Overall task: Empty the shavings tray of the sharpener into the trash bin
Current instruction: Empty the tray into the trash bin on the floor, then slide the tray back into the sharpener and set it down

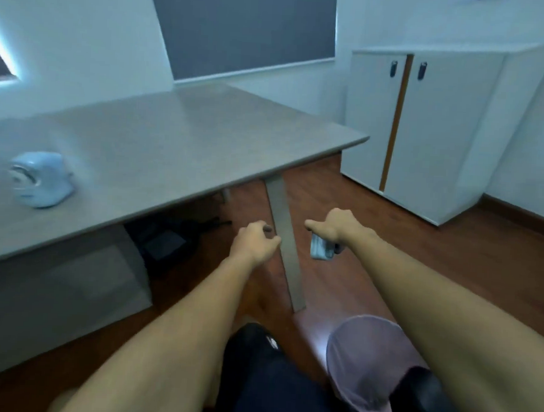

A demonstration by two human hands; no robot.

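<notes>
Right hand grips blurred tray, contents hidden.

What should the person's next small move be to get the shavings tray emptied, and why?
Probably carry the tray down over the bag-lined bin. The right hand holds it out above the floor, past the bin, while the sharpener sits on the desk.

Right hand grips the shavings tray; sharpener sits on desk.
</notes>
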